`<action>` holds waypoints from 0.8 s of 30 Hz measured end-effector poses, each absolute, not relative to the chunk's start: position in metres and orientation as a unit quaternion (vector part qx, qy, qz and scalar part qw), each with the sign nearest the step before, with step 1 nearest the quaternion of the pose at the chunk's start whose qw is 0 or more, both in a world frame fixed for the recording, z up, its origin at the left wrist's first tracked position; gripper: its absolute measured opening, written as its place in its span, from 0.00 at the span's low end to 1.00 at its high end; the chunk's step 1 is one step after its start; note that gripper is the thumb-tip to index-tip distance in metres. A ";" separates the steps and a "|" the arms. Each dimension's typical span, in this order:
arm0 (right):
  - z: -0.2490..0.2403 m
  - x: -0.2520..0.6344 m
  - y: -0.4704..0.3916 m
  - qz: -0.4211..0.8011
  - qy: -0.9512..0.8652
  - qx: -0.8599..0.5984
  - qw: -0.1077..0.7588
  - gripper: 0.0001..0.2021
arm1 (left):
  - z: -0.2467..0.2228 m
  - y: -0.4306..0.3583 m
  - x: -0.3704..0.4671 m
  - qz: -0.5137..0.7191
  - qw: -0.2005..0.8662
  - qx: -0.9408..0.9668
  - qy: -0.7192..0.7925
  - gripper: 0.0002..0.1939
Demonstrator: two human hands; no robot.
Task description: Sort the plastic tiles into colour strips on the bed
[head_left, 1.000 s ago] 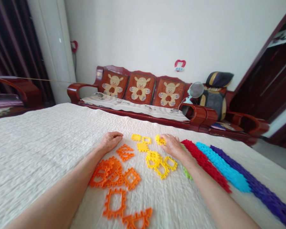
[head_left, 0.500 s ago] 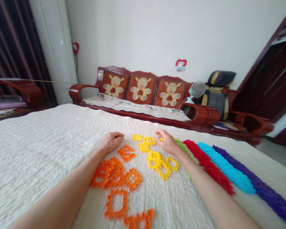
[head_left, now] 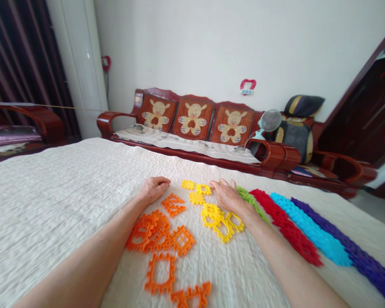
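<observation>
My left hand (head_left: 154, 189) rests on the quilted cloth with its fingers curled together, and no piece shows in it. Just below it lie orange toothed plastic building pieces (head_left: 173, 205), and more orange frame pieces (head_left: 182, 240) spread toward me. My right hand (head_left: 226, 194) is low over the cloth, fingers apart and pointing down, with a sliver of yellow at its fingertips; the hand mostly hides what is there. Left of it are a flat yellow piece (head_left: 196, 198) and a yellow frame piece (head_left: 203, 189). A cluster of yellow pieces (head_left: 223, 230) lies beside my right wrist.
Rows of green (head_left: 252, 201), red (head_left: 285, 226), light blue (head_left: 311, 226) and purple (head_left: 343, 244) pieces slant along the right. The pale quilted cloth (head_left: 67, 192) covers the surface. Beyond stand a wooden sofa (head_left: 179, 147) with bear cushions and a small fan (head_left: 270, 120).
My right hand has lowered and spread its fingers, covering the yellow piece that showed beneath it. My left hand keeps its place. The whole view has shifted slightly.
</observation>
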State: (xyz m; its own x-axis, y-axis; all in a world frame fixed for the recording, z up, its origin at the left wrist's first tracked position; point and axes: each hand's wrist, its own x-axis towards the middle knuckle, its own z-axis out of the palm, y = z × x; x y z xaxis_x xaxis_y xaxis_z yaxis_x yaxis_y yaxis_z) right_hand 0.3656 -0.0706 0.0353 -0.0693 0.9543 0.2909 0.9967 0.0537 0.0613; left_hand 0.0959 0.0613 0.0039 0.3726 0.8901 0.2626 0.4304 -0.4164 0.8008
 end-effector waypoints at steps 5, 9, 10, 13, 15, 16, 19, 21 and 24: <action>0.037 0.369 -0.075 -0.118 -0.721 -0.678 0.081 0.24 | 0.003 0.063 0.096 0.353 0.325 0.763 0.433 0.15; 0.039 0.365 -0.075 -0.116 -0.722 -0.674 0.102 0.23 | 0.003 0.062 0.096 0.353 0.329 0.762 0.432 0.15; 0.040 0.364 -0.073 -0.111 -0.723 -0.673 0.113 0.24 | 0.004 0.062 0.096 0.354 0.329 0.761 0.434 0.15; 0.042 0.356 -0.068 -0.073 -0.722 -0.673 0.143 0.25 | 0.003 0.062 0.096 0.353 0.327 0.761 0.435 0.15; 0.043 0.352 -0.064 -0.045 -0.721 -0.676 0.146 0.25 | 0.002 0.063 0.096 0.355 0.322 0.763 0.433 0.15; 0.043 0.350 -0.063 -0.036 -0.722 -0.676 0.143 0.25 | 0.002 0.064 0.097 0.357 0.318 0.765 0.431 0.15; 0.042 0.348 -0.062 -0.025 -0.728 -0.671 0.139 0.22 | -0.001 0.067 0.097 0.360 0.312 0.767 0.431 0.15; 0.039 0.348 -0.061 -0.027 -0.729 -0.669 0.145 0.20 | -0.003 0.068 0.098 0.362 0.312 0.765 0.431 0.15; 0.033 0.348 -0.059 -0.029 -0.724 -0.670 0.161 0.17 | -0.005 0.069 0.098 0.366 0.310 0.767 0.426 0.14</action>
